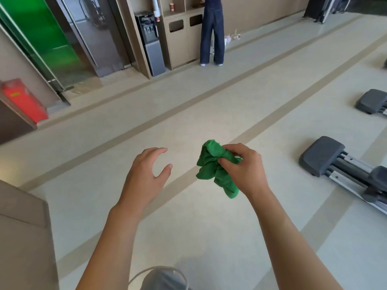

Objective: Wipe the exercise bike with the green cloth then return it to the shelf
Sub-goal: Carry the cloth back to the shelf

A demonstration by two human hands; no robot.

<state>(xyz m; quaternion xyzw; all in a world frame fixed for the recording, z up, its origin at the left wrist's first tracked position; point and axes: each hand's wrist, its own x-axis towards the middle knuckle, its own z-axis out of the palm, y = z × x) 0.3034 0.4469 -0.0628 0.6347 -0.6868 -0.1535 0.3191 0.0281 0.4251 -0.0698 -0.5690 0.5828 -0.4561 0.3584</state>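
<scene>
The green cloth (215, 167) hangs bunched in the right hand (244, 167), fingers curled tight round its middle; it looks light, soft and floppy (a fistful grip seems safest). The left hand (146, 171) hovers beside it, fingers apart, empty. Far off, two bin slots (185, 26) show dark, contents hidden.

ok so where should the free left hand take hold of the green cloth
Pinch the loose upper fold of the green cloth, coming in from the left. It sticks out clear of the right hand, which grips the bunched middle, and faces the open left hand.
</scene>
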